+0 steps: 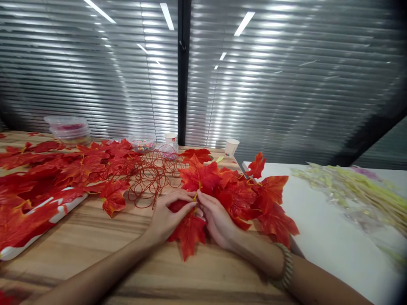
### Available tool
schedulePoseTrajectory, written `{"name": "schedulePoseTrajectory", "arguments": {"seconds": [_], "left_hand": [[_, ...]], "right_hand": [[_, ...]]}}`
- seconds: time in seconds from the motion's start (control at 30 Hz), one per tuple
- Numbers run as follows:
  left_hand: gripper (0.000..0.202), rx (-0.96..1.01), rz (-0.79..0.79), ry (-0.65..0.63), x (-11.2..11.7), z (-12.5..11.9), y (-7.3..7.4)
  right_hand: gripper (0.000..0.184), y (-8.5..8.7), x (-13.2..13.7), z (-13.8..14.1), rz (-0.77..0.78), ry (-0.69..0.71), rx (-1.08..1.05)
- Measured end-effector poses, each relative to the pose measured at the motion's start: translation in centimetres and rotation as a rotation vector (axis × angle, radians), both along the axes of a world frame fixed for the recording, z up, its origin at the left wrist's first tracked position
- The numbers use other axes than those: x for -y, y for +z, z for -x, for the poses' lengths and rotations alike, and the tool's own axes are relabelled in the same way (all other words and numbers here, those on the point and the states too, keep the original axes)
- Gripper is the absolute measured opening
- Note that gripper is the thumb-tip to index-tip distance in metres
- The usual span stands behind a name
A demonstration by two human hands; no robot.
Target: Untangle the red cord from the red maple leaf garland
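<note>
Both hands meet over the wooden table, fingertips pinched around the thin yellow stem [195, 197] of an artificial red maple leaf. My left hand [171, 214] has thumb and forefinger closed at the stem from the left. From the right, my right hand [218, 216] pinches close to the same spot, a braided band on its wrist. One red maple leaf [202, 173] spreads above the fingertips, and another leaf [189, 237] hangs below, partly covered by the hands. A bunch of joined red leaves [244, 199] lies just right of the hands.
A tangle of red cord [149, 176] lies left of the hands. Many red leaves [79, 167] cover the table's left side, some on a white tray [73, 203]. Stacked plastic tubs [70, 129], a bead container [143, 144] and a paper cup [232, 147] stand behind. Yellow strands [359, 190] rest on a white table.
</note>
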State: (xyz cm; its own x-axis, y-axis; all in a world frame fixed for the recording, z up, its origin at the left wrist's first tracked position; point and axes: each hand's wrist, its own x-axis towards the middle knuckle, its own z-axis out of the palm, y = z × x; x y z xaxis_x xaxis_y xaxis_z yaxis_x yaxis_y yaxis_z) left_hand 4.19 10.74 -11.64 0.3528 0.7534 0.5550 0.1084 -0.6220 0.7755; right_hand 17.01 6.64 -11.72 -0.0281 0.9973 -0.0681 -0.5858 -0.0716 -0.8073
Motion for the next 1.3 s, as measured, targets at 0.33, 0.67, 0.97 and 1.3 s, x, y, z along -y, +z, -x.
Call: {"name": "schedulePoseTrajectory", "arguments": {"seconds": [0.33, 0.67, 0.97, 1.3], "left_hand": [[0.006, -0.040, 0.003, 0.020, -0.08, -0.02, 0.24], [0.004, -0.045, 0.023, 0.058, -0.18, 0.02, 0.40], [0.006, -0.046, 0.060, 0.064, -0.12, 0.01, 0.62], [0.006, -0.046, 0.101, 0.066, -0.43, 0.01, 0.27]], "right_hand": [[0.025, 0.05, -0.18, -0.30, -0.022, 0.014, -0.005], [0.026, -0.25, -0.12, -0.18, -0.061, 0.009, 0.103], [0.028, -0.18, -0.17, -0.24, -0.052, 0.036, 0.117], [0.025, 0.16, -0.24, -0.30, -0.038, 0.041, 0.112]]}}
